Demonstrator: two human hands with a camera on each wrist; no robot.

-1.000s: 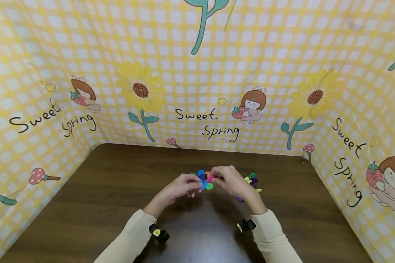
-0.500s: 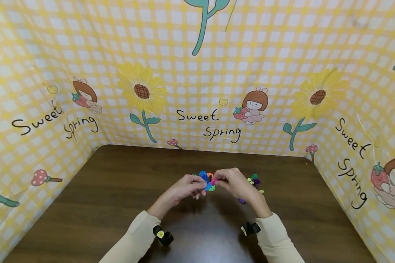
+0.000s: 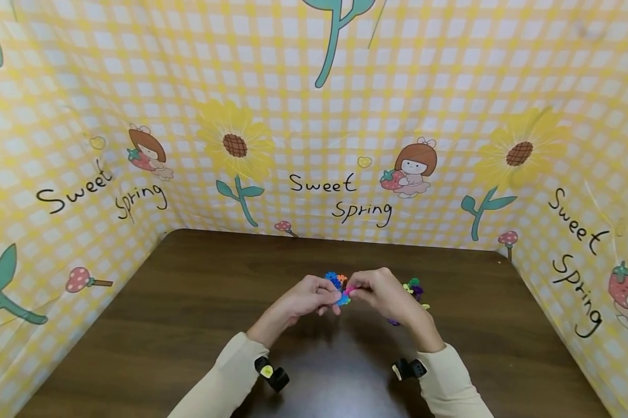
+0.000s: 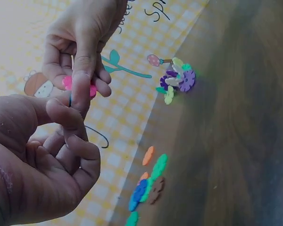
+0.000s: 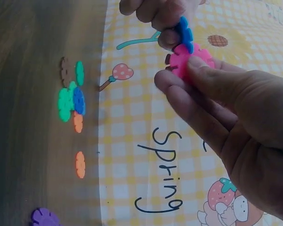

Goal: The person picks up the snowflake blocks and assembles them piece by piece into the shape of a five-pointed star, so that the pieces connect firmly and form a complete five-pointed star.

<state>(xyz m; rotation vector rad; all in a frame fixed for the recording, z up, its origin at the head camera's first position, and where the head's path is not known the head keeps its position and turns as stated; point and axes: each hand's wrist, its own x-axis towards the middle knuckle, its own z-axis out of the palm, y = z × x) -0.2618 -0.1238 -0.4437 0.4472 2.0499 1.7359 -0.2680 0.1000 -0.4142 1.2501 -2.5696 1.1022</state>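
Observation:
In the head view both hands meet above the middle of the table. My left hand pinches a blue snowflake building disc between thumb and finger. My right hand pinches a pink snowflake building disc, its thumb flat on the pink face. The discs meet edge to edge at an angle in the right wrist view; whether their slots interlock, I cannot tell. Fingers hide most of the blue disc in the left wrist view, where part of the pink disc shows.
Loose blue, orange, green and brown discs lie on the dark wooden table just beyond the hands. A second cluster of purple, green and yellow discs lies to the right. A yellow checked cloth surrounds the table's back and sides.
The head view has swung slightly, so the scene sits farther right. Both hands keep their discs, and the left fingertips have come a little closer to the right ones.

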